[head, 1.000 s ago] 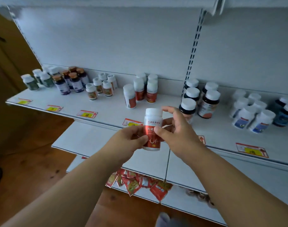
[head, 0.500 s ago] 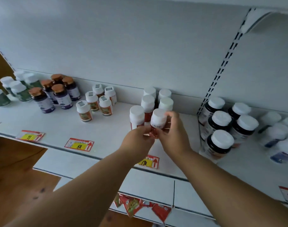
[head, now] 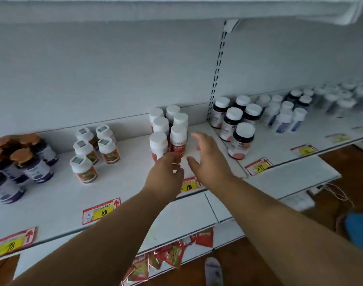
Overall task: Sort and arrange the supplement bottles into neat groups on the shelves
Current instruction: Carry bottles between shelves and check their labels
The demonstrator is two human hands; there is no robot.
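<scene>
A person's two bare hands reach toward a cluster of red-label bottles [head: 169,129] standing in the middle of a white shelf [head: 123,182], the landmark group in two short rows running back to the rear panel. The front-right bottle [head: 178,139] of that cluster stands upright on the shelf, white cap up, red label facing forward, just beside its front-left neighbour [head: 159,146]. The left hand [head: 166,176] sits directly in front of the cluster with its fingers loosely curled, fingertips close to the base of the front-right bottle; whether they touch it cannot be told, and the hand holds nothing. The right hand [head: 209,162] hangs just right of the cluster, fingers straight and spread, apart from the bottles. Left of the cluster stands a group of small white-capped bottles with orange labels [head: 94,153], and farther left a group of dark bottles with brown caps [head: 21,162]. Right of the cluster, past the slotted upright [head: 216,79], stand dark bottles with white caps [head: 236,124], then pale bottles with blue labels [head: 283,116] farther along, blurred. Price tags [head: 101,210] in red and yellow line the shelf's front edge below the cluster. Red packets [head: 168,256] lie on a lower shelf beneath it.
</scene>
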